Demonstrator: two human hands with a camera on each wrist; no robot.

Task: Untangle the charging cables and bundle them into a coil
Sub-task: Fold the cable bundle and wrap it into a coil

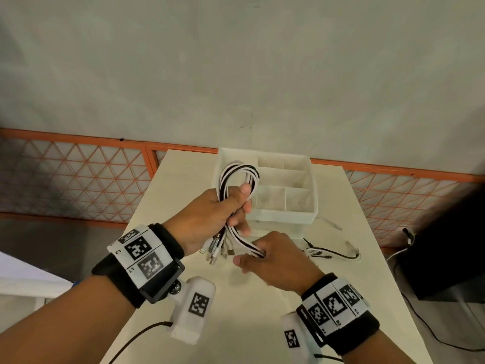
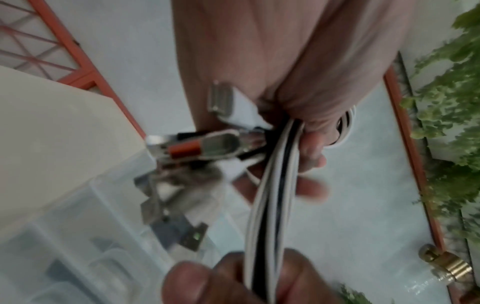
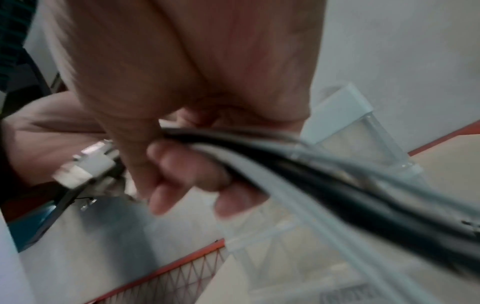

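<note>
A bundle of white and black charging cables [image 1: 237, 177] is looped above the table, and my left hand [image 1: 231, 206] grips it in a fist. Several metal plugs [image 1: 216, 249] stick out below that fist; the left wrist view shows the plugs [image 2: 205, 146] and the cable strands [image 2: 272, 185] close up. My right hand [image 1: 258, 254] pinches the same strands just below the left hand, thumb against fingers. In the right wrist view the cables [image 3: 298, 170] run blurred through those fingers [image 3: 182, 164]. The loose tail [image 1: 330, 252] trails on the table to the right.
A white divided organizer box [image 1: 312, 206] stands at the back of the white table [image 1: 262, 324], just behind the cable loop. An orange mesh fence [image 1: 78, 174] runs behind. A dark box with cords [image 1: 441, 258] sits on the floor to the right.
</note>
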